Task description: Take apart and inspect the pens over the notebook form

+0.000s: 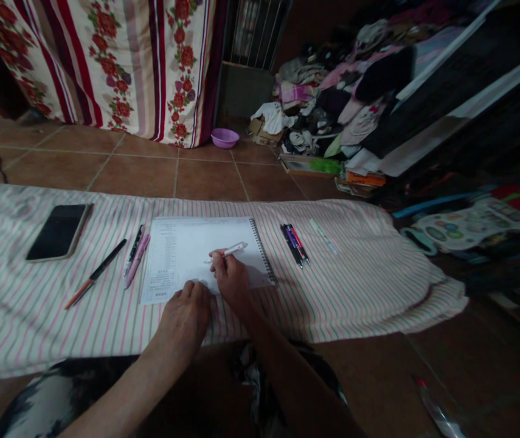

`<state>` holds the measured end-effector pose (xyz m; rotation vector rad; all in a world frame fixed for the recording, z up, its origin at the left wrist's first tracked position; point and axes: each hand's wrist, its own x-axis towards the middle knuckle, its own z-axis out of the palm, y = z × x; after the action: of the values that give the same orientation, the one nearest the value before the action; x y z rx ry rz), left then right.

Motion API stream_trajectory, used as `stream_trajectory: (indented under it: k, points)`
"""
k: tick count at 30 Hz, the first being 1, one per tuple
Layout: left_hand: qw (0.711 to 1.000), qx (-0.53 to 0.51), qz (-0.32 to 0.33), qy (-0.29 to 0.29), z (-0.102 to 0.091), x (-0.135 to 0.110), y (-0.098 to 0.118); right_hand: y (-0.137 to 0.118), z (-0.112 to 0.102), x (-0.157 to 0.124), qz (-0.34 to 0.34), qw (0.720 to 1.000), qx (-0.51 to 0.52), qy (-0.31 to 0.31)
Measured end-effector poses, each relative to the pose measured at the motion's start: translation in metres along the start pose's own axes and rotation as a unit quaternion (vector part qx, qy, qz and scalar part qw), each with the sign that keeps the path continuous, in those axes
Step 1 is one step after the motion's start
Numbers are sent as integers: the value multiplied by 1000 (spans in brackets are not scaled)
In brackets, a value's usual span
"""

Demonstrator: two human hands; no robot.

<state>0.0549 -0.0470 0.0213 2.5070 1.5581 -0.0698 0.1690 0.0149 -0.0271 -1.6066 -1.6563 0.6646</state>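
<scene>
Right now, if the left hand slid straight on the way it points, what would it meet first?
Probably the right hand, which holds a white pen on the notebook; the left hand rests on that page's near edge.

Taking the spiral notebook (pixel 182 243) as the clock's centre: its upper page lies bare; the left hand (pixel 187 313), resting loose, and the right hand (pixel 233 281), gripping a white pen (pixel 236 248), cover its 6 o'clock edge; two pens (pixel 135 258) lie just beside it at 9 o'clock, with a black pen (pixel 98 272) and a phone (pixel 59 231) farther out; more pens (pixel 295 244) block 3 o'clock; beyond them the striped cloth (pixel 378 274) is bare; open tiled floor (pixel 150 173) lies at 12 o'clock; a clothes heap (pixel 332 97) crowds 2 o'clock.
</scene>
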Motion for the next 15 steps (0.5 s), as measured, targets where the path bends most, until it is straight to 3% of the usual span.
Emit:
stream_trajectory:
  k: [5, 10, 15]
  points:
    - [1000, -9, -1, -2, 0, 0, -1, 1, -2, 0, 16, 999, 11, -28]
    - [1000, -7, 1, 12, 3, 1, -3, 7, -11, 6, 73, 987, 134, 49]
    - [999, -8, 7, 37, 9, 2, -6, 18, -32, 6, 95, 979, 135, 123]
